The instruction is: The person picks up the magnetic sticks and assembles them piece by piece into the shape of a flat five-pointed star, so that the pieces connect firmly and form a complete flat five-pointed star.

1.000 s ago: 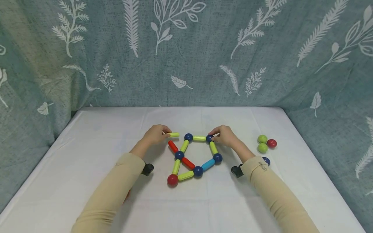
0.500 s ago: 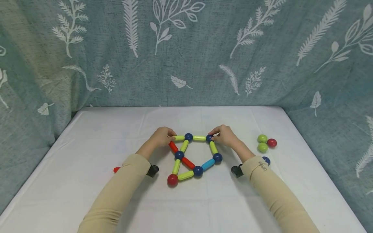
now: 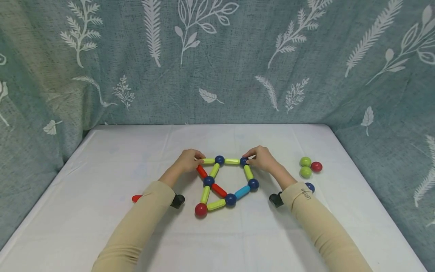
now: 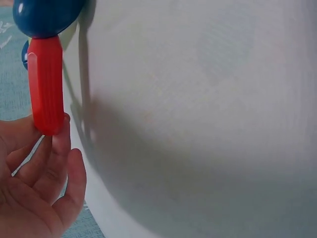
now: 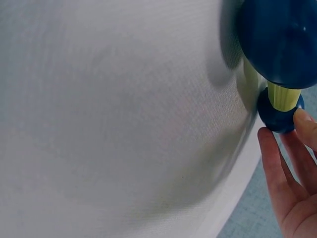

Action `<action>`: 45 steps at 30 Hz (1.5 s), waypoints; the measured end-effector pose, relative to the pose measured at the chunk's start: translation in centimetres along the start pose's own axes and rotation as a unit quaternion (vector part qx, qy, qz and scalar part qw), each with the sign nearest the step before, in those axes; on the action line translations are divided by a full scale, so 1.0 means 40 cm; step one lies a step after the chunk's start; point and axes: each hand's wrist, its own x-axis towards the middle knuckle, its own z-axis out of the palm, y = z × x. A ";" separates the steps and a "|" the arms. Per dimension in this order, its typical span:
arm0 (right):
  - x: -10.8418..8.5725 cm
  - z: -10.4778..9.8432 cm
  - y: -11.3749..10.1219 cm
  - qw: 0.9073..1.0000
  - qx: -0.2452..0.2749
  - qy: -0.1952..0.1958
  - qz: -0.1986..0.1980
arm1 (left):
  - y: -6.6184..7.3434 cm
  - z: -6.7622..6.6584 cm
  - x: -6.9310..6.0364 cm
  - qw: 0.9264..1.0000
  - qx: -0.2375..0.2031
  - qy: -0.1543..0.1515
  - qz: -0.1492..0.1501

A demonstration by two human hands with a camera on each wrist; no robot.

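Note:
A flat frame of coloured rods and balls lies mid-table, a magnetic-looking building set. At its far left corner my left hand (image 3: pixel 187 160) pinches the outer end of a yellow-green rod (image 3: pixel 209 161), whose other end meets a blue ball (image 3: pixel 219 160). Beside those fingers is the free end of a red rod (image 3: pixel 202 172); in the left wrist view this red rod (image 4: pixel 47 84) covers the fingertips. My right hand (image 3: pixel 264 159) holds the far right blue ball (image 5: pixel 278 116) between thumb and fingers. Nearest me in the frame sits a red ball (image 3: pixel 201 210).
Right of the frame lie two green balls (image 3: pixel 305 161) and a loose red ball (image 3: pixel 316 167). Another blue ball (image 3: pixel 309 186) is partly hidden behind the right sleeve. A red piece (image 3: pixel 136 198) peeks out behind the left sleeve.
My left hand has moved right and slightly nearer with the yellow-green rod, which now touches the far left blue ball. My right hand stays on its ball.

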 end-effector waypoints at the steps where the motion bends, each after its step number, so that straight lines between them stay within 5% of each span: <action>1: 0.000 0.001 0.000 1.000 0.000 0.000 0.000 | -0.002 0.001 0.001 1.000 0.000 0.001 0.003; 12: 0.002 0.001 0.003 1.000 -0.003 -0.004 -0.010 | -0.004 0.002 -0.012 1.000 0.001 0.006 0.013; 21: 0.003 -0.006 0.003 1.000 -0.005 -0.007 -0.005 | 0.028 -0.019 -0.096 0.994 0.031 0.072 0.072; 26: 0.005 -0.003 0.003 1.000 -0.004 -0.008 -0.003 | 0.041 0.002 -0.162 0.993 0.038 0.044 0.106; 35: 0.006 0.001 0.004 1.000 -0.012 -0.007 -0.011 | 0.056 0.055 -0.266 0.988 0.088 -0.057 0.114; 39: 0.004 0.002 -0.001 0.999 -0.038 -0.009 -0.015 | 0.052 0.067 -0.282 0.984 0.105 -0.051 0.136; 45: 0.003 0.000 -0.016 0.997 -0.071 -0.013 -0.032 | 0.062 0.070 -0.289 0.986 0.096 -0.041 0.128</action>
